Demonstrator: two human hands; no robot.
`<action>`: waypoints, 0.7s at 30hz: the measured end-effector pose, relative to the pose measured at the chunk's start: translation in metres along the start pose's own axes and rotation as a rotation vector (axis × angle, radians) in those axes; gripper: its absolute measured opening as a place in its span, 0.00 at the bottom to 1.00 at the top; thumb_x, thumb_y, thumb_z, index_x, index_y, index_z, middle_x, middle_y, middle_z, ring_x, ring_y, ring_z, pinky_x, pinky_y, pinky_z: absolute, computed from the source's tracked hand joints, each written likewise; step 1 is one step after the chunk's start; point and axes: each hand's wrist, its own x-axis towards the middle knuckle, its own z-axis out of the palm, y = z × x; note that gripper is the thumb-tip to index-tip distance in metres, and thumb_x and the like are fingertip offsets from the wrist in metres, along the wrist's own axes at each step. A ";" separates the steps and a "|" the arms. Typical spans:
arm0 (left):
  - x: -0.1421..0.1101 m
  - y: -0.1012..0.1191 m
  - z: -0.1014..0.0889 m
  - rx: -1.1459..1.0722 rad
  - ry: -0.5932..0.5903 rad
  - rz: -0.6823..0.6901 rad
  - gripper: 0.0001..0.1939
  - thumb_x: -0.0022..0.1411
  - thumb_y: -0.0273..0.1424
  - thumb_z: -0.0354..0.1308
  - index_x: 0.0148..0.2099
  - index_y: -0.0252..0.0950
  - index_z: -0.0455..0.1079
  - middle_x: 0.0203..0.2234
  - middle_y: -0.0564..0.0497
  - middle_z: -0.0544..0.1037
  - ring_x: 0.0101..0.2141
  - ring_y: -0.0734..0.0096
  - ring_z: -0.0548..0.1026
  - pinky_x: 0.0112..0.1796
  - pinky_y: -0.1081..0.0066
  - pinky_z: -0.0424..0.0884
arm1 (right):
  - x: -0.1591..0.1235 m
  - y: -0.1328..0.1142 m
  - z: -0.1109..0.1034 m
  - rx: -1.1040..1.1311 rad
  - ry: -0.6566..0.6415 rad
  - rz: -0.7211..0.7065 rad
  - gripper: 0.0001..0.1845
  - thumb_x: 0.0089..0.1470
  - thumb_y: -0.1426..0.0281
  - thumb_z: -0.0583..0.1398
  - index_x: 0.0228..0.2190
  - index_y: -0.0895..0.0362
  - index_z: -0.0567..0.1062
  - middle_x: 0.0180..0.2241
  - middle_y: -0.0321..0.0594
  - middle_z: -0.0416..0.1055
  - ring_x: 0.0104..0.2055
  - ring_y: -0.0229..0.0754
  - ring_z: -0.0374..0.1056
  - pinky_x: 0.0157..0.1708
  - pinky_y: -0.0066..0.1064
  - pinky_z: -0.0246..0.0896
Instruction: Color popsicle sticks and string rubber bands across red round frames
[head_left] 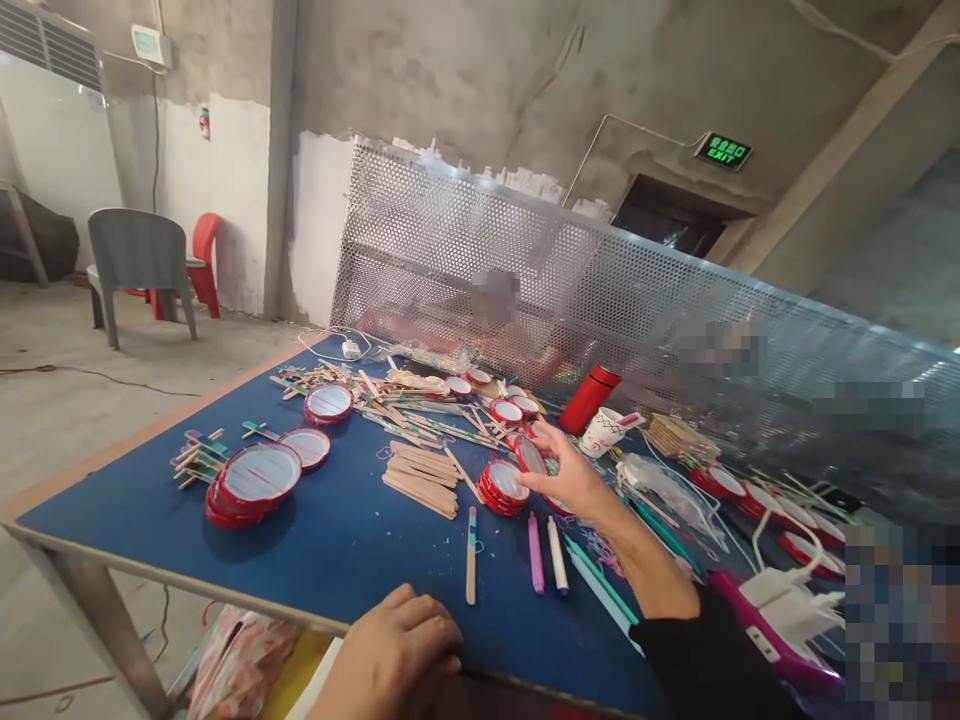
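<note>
The right hand [574,480] pinches a small round disc [531,456] with a red rim, thumb on one side and fingers on the other. The disc is tilted, just beside a short stack of red-rimmed discs [501,490], near the middle of the blue surface [337,555]. The left hand [401,645] is at the near edge with its fingers bent. I cannot tell if they are pressed together on something.

Left of the short stack is a row of plain wooden sticks [421,480]. A stick with a painted end [471,575] lies in front, pointing at the near edge. Just right of it are a purple pen [535,555] and a white pen [557,555], side by side.

A taller stack of red-rimmed discs [259,480] sits toward the left corner, with some colored sticks [196,460] beside it. A messy pile of sticks [382,405] lies toward the far edge. Also near the far edge, a red bottle [590,402] leans in this view, next to a paper cup [600,432]. A metal screen with holes [450,230] stands behind the far edge.
</note>
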 end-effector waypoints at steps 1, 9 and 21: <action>0.004 0.003 -0.001 0.025 -0.021 -0.067 0.12 0.72 0.27 0.49 0.36 0.40 0.71 0.30 0.51 0.82 0.30 0.65 0.78 0.33 0.70 0.68 | -0.007 -0.005 -0.001 0.001 0.000 -0.001 0.48 0.41 0.62 0.70 0.62 0.55 0.63 0.53 0.51 0.75 0.53 0.54 0.73 0.55 0.50 0.66; 0.058 0.003 -0.027 -0.502 -0.069 -0.714 0.22 0.70 0.48 0.46 0.27 0.41 0.60 0.15 0.54 0.72 0.14 0.69 0.70 0.19 0.74 0.62 | -0.081 -0.047 0.033 -0.164 0.124 -0.219 0.54 0.43 0.68 0.73 0.67 0.50 0.55 0.55 0.48 0.73 0.56 0.57 0.71 0.55 0.52 0.68; 0.051 -0.001 -0.044 -0.918 0.027 -0.754 0.30 0.53 0.59 0.67 0.34 0.35 0.67 0.17 0.58 0.73 0.16 0.79 0.70 0.20 0.80 0.68 | -0.123 -0.095 0.088 -0.244 0.241 -0.423 0.68 0.37 0.68 0.78 0.69 0.56 0.47 0.52 0.56 0.75 0.50 0.63 0.74 0.47 0.56 0.75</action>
